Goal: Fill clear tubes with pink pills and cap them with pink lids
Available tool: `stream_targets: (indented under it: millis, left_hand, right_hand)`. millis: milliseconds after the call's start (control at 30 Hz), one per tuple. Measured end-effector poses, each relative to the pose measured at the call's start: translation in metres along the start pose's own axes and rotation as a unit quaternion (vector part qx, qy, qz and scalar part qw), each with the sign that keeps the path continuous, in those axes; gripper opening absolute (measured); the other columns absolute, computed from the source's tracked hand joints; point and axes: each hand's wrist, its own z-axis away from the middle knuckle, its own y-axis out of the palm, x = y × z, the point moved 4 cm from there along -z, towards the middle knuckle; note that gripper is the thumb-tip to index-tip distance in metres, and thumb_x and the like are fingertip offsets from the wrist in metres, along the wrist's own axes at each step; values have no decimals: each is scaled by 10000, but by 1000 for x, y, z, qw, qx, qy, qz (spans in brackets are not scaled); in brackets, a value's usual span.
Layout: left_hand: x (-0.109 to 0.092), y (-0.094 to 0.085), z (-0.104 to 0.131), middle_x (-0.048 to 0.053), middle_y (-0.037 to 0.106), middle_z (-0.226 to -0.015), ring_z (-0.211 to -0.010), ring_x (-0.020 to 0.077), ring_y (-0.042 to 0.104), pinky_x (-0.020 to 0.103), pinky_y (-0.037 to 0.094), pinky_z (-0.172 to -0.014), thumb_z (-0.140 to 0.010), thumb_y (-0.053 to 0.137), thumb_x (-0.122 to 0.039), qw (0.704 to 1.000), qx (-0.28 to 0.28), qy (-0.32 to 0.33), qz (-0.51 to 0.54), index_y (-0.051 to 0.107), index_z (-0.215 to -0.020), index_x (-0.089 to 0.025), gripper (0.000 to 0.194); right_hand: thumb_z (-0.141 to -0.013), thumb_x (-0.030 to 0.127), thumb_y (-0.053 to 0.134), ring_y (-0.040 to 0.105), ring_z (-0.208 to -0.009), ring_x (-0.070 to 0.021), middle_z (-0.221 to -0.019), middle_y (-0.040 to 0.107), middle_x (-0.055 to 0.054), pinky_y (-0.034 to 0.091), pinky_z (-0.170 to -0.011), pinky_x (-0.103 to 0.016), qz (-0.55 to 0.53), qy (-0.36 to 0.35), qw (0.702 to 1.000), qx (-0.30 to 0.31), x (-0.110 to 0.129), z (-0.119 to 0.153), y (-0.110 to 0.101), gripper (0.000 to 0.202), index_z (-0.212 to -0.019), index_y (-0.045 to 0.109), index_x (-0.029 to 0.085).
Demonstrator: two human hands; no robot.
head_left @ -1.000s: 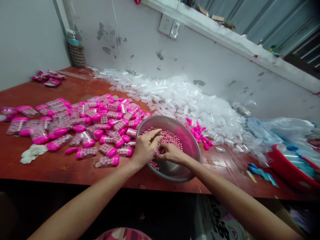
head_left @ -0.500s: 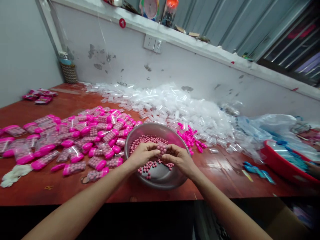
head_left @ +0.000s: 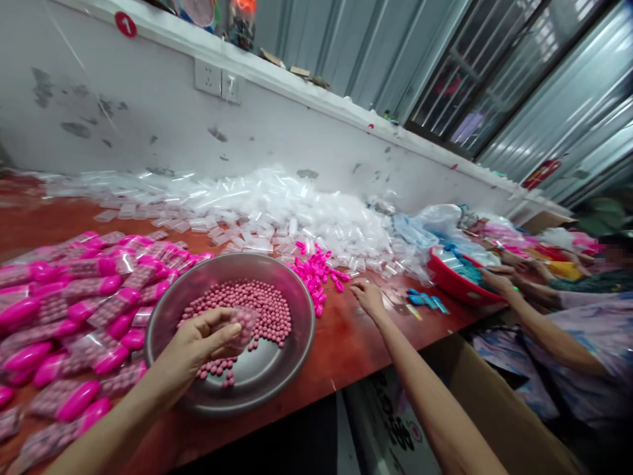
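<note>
My left hand is closed on a small clear plastic case with pink beads inside, above a metal bowl. Loose pink beads lie in that bowl, with bare metal showing at its front. To the right of the bowl, my right hand hovers over the table, its fingers slightly bent and apart with nothing visible in them. Closest to its fingertips is a small heap of bright pink plastic caps.
Filled pink-capped cases are piled at left. A large heap of clear empty cases spreads along the wall. At right are blue pieces and a red basin, where a co-worker's hands are.
My view has turned right. My right hand has left the bead-filled case and moved right beside the pink caps. My left hand keeps the case over the bowl.
</note>
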Motion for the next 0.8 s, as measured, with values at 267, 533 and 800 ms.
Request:
stream_targets:
  millis: [267, 533, 800]
  left_hand:
    - [1, -3, -1, 56, 677, -944, -851, 206, 636, 274, 525, -747, -685, 683, -308, 999, -51, 1, -14, 609, -1006, -193, 348]
    - [-5, 8, 1, 85, 664, -935, -827, 202, 625, 302, 512, -727, -690, 669, -306, 999, 1, 47, -17, 607, -1008, -146, 362]
    - [-17, 15, 18, 51, 667, -871, -755, 174, 609, 247, 471, -672, -786, 530, -309, 966, 15, 184, -179, 625, -1028, -175, 293]
  right_hand:
    - [-657, 287, 620, 592, -790, -192, -817, 661, -69, 408, -713, -274, 81, 32, 996, 1, -21, -29, 45, 220, -830, 658, 156]
    - [-774, 387, 524, 577, -767, -165, -911, 631, -63, 440, -718, -293, -50, -148, 987, -25, 58, 31, -15, 326, -1008, 575, 166]
    - [-769, 255, 577, 594, -886, -178, -968, 636, -62, 463, -778, -299, -147, -366, 896, 206, 211, 130, 6, 163, -920, 599, 197]
